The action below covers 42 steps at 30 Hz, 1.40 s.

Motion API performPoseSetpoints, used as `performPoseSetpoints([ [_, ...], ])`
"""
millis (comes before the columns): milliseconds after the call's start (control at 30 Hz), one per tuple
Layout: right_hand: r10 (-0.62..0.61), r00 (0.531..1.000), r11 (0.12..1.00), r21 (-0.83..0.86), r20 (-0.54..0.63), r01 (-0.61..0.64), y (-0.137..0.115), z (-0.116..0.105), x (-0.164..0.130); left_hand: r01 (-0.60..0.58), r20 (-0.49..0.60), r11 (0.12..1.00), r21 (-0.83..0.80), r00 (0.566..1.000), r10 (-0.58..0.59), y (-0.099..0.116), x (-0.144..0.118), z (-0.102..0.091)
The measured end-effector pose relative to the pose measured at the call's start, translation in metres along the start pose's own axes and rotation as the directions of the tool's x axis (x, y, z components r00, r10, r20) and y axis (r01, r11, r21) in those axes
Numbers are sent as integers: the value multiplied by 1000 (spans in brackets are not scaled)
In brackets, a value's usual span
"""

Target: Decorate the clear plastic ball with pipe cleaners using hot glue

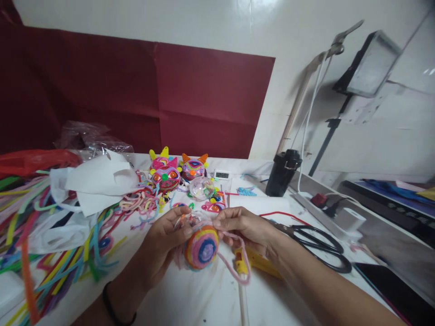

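A clear ball partly covered with coiled pipe cleaners (203, 248) hangs above the table, its rings orange, pink, purple and blue. My left hand (163, 242) grips it from the left, fingers closed around its upper edge. At its upper right, my right hand (244, 226) pinches a pink pipe cleaner (228, 268), whose loose length loops down below the fingers. Under that loop and my right wrist lies a yellow glue gun (261, 262), partly hidden, with a clear glue stick (243, 299) reaching toward me.
Loose pipe cleaners (61, 271) and white paper (105, 181) cover the left side. Finished animal heads (166, 174) and a small digital clock (222, 174) stand behind. On the right are large black scissors (319, 240), a black flask (283, 172), a power strip (326, 213) and a phone (390, 290).
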State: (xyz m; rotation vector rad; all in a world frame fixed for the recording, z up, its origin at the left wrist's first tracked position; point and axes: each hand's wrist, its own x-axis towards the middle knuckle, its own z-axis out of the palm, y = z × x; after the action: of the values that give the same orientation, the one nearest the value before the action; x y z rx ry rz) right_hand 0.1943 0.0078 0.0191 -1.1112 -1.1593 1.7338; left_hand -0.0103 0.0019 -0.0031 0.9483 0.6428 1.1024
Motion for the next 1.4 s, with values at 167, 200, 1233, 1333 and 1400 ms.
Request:
performPoseSetpoints([
  [167,8,1000,1000,-18,-7,-8,1,0,1,-3,-18,1000,-7,1000,2,1,-1,3],
  [200,13,1000,1000,-23,-7,-13,2,0,2,0,-24,1000,-7,1000,0,1,-1,4],
  [1233,-457,881,851,-345,-119,395,17,14,11,41,-191,996,-79,980,-56,-2,7,6],
  [1333,-505,859,799,-423,-86,427,20,13,7,40,-206,997,-69,977,-54,-2,6,6],
  [1400,-536,843,742,-498,-39,449,20,14,3,34,-209,997,-71,977,-48,-2,6,5],
])
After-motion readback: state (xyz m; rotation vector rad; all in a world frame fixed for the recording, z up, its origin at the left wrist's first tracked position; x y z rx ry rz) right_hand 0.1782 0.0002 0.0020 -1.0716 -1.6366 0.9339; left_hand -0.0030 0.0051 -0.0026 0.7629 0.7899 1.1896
